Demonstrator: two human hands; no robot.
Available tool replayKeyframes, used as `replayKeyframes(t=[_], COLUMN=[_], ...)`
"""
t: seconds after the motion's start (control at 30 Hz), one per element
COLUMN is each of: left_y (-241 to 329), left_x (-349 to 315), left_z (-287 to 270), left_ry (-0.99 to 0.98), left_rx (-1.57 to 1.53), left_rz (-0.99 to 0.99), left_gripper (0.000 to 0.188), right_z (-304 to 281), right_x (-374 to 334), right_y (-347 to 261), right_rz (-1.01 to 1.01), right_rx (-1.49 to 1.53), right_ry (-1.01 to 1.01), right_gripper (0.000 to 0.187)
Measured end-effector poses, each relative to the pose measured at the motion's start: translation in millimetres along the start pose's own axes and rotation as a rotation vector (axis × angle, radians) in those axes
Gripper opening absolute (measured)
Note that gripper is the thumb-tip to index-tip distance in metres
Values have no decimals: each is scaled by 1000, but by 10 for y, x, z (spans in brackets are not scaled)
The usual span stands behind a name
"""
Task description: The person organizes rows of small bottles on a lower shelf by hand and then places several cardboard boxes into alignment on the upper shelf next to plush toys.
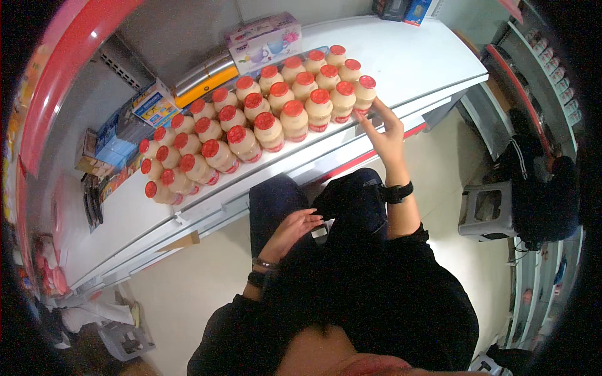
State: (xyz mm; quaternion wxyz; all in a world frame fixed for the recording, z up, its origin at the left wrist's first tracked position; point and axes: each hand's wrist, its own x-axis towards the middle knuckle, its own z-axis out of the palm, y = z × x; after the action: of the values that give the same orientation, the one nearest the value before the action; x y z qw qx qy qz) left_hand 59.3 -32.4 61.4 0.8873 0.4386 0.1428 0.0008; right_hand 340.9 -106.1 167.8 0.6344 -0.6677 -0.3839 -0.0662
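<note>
Small yogurt drink bottles [268, 131] with red foil tops and cream-coloured bodies stand upright in long, close rows on a white shelf [401, 56]. My right hand [389, 135] is at the right end of the front row. Its thumb and forefinger sit on either side of the lower part of the end bottle [365, 95]; the other fingers are partly hidden. Over my lap, my left hand [293, 233] has its fingers stretched out and holds nothing visible. Beside its fingertips lies a small whitish object [321, 232], too unclear to name.
Behind the bottles stand a floral box [264, 42], a yellow-and-silver package [205, 81] and blue boxes [119, 141]. Grey stools [486, 211] and people stand on the right and lower left. Stocked shelving [555, 69] lines the right side.
</note>
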Motion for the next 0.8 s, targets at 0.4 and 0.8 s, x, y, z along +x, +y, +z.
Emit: replayKeyframes(t=[0.4,0.8], left_y=[15,110], left_x=[-10,-180], left_z=[12,217], left_ry=[39,160], left_rx=[14,109], left_rz=[5,125], left_gripper=[40,44], right_z=[-35,-91], right_x=[20,72], right_y=[-5,36], right_rz=[44,20], right_rx=[75,255], right_ry=[-80,-141], right_gripper=[49,54])
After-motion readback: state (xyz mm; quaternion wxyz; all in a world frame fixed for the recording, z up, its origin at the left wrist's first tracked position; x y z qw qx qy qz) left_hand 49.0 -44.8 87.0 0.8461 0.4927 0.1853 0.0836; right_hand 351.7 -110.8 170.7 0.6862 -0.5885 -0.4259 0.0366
